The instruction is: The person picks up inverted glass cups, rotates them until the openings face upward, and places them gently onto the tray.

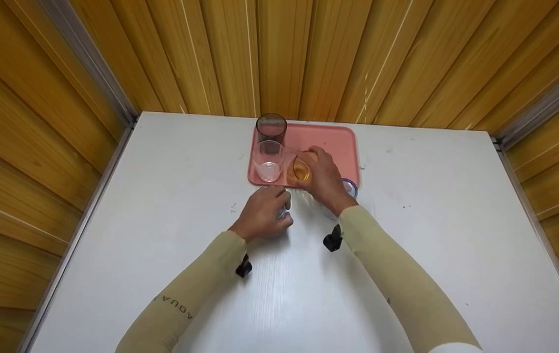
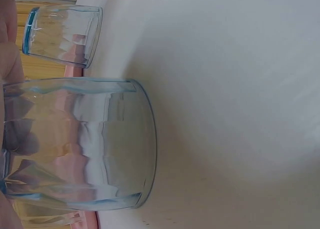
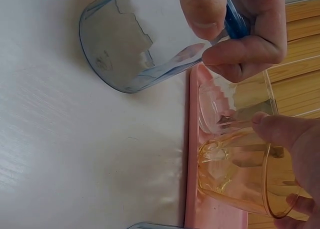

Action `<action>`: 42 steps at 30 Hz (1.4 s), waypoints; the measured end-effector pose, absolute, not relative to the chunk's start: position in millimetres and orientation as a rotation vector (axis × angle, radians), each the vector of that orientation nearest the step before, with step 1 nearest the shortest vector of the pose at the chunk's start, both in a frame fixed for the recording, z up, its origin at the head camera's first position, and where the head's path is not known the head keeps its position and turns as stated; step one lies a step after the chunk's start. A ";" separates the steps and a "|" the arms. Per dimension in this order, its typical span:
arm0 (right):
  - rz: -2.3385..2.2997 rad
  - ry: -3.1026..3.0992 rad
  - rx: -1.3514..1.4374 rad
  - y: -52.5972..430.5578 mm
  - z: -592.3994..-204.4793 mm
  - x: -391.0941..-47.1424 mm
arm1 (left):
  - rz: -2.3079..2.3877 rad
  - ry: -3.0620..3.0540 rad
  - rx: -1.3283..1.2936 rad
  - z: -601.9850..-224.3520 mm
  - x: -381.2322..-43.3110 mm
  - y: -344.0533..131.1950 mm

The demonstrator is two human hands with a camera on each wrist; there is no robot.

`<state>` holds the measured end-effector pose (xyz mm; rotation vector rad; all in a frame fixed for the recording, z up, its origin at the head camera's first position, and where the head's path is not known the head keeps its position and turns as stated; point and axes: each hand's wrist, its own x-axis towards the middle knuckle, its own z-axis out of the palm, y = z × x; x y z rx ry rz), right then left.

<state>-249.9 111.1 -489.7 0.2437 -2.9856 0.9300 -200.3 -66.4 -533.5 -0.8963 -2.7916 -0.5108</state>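
My left hand (image 1: 265, 212) grips a clear blue-tinted glass (image 2: 115, 144) from above. The glass's thick blue end is up among the fingers and its wide end is down at the white table, just in front of the pink tray (image 1: 344, 152). With thumb and fingers at the rim, my right hand (image 1: 324, 179) holds an amber cup (image 3: 232, 171) upright over the tray's front part. A clear cup (image 1: 268, 164) stands on the tray left of the amber one, and a dark grey cup (image 1: 272, 128) is behind it.
Another blue-tinted glass (image 1: 351, 187) stands by the tray's front right corner, partly covered by my right wrist. White table (image 1: 171, 196) surface spreads around the tray. Wood-look panel walls (image 1: 284, 59) rise behind and on both sides.
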 end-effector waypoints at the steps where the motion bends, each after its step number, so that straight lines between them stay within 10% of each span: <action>1: 0.922 -2.989 0.242 110.7 -489.5 -250.3 | -0.512 -2.800 -0.892 -533.2 -200.0 -66.3; 42: 0.867 -2.997 0.267 101.1 -494.3 -265.9 | -0.491 -2.774 -0.882 -535.6 -201.4 -65.9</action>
